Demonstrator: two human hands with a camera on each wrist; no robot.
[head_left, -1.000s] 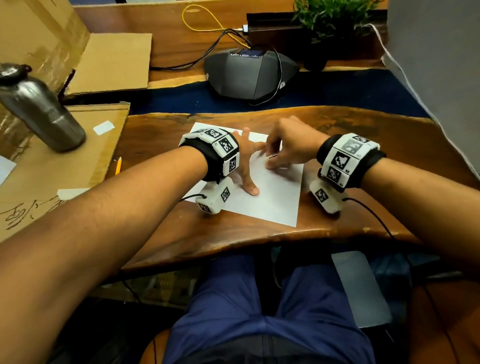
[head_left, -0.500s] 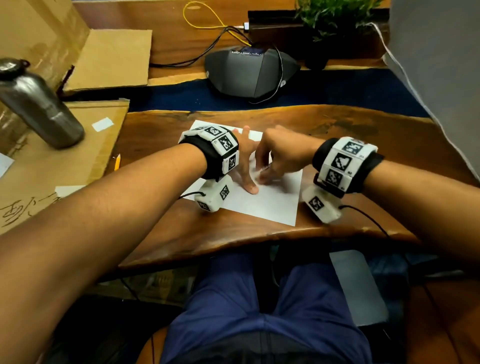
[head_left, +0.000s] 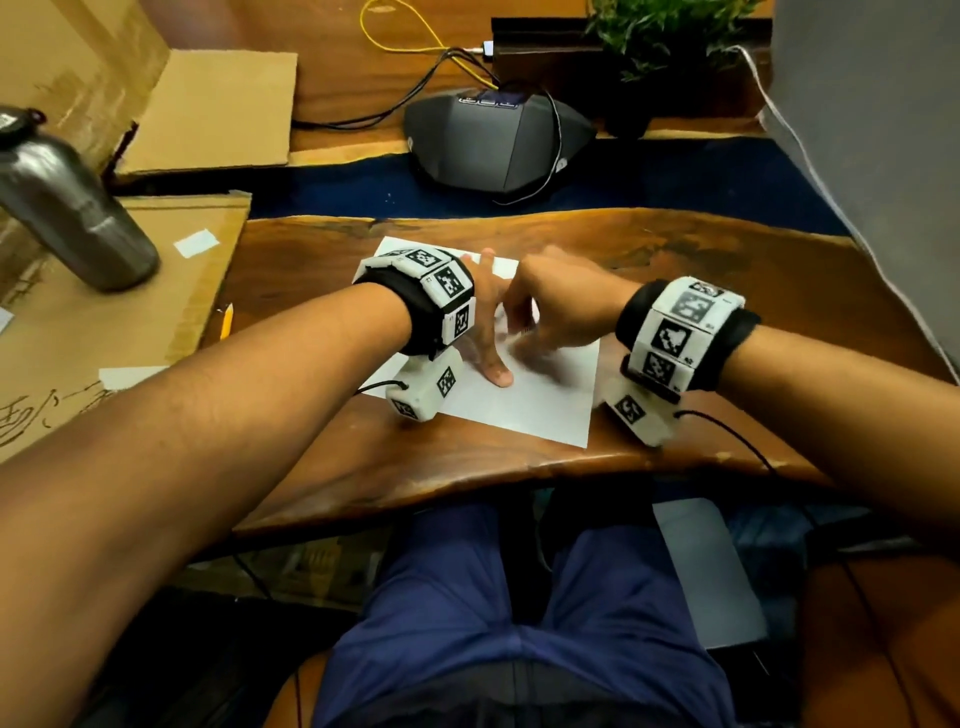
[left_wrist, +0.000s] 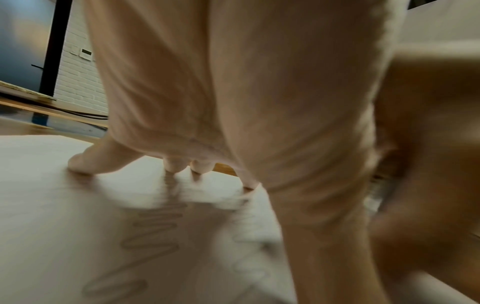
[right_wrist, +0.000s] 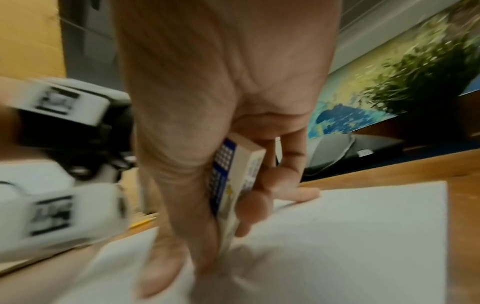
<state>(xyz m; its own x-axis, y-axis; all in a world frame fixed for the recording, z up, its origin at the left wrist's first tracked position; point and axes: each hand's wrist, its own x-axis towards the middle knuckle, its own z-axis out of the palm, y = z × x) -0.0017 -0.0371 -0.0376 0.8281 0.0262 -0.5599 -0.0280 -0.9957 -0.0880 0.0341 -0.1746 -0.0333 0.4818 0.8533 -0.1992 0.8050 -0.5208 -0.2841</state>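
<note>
A white sheet of paper (head_left: 540, 400) lies on the wooden desk (head_left: 675, 249), with looping pencil scribbles (left_wrist: 153, 232) on it. My left hand (head_left: 485, 332) presses the sheet flat with spread straight fingers (left_wrist: 85, 162) and thumb. My right hand (head_left: 550, 312) pinches a white eraser in a blue and white sleeve (right_wrist: 236, 174) between thumb and fingers, its lower end down on the paper (right_wrist: 337, 236) just right of the left thumb. The eraser is hidden under the right hand in the head view.
A steel bottle (head_left: 67, 208) stands on cardboard (head_left: 104, 322) at the left, with a yellow pencil (head_left: 226, 319) beside its edge. A grey conference phone (head_left: 498, 140) with cables and a potted plant (head_left: 670, 36) sit behind. A grey panel (head_left: 872, 156) rises at the right.
My right hand with the eraser has slid leftward and a little toward me across the paper, closer to the left hand. The left hand stays pressed on the sheet.
</note>
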